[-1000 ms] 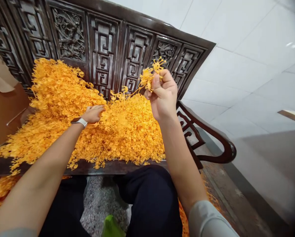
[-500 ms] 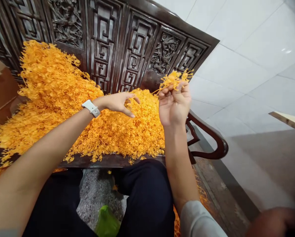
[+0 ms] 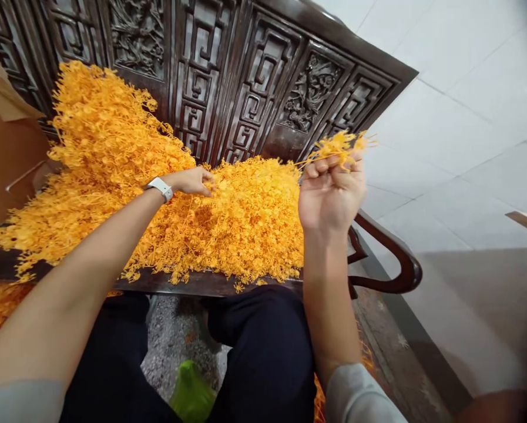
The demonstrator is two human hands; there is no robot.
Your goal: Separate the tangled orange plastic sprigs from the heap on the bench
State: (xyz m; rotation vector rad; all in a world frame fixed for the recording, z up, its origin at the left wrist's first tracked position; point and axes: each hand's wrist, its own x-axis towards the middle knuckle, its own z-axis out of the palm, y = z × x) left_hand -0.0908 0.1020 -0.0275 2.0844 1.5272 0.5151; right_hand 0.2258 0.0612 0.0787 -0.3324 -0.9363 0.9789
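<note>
A big heap of orange plastic flower-like pieces (image 3: pixel 254 217), with thin stems and spidery heads, covers the bench seat (image 3: pixel 166 283). My left hand (image 3: pixel 196 181), with a white watch (image 3: pixel 161 188) on its wrist, reaches into the middle of the heap. Its fingers are pinched together among the pieces, and the tips are partly hidden. Above the heap's right end, my right hand (image 3: pixel 331 194) is raised palm towards me. Its curled fingers grip a small bunch of orange plastic flower pieces (image 3: pixel 340 144), the heads sticking out over the fingertips and stems pointing left.
The bench has a dark carved wooden back (image 3: pixel 241 76) behind the heap and a curved armrest (image 3: pixel 410 273) on the right. A brown cardboard box (image 3: pixel 12 158) stands at the left. A green plastic bag (image 3: pixel 192 393) lies between my knees. More orange pieces (image 3: pixel 1 302) lie below the seat.
My left hand has gone from spread fingers above the heap to pinched fingers in it, a little to the left. My right hand keeps its bunch, appearing further right as the view shifts.
</note>
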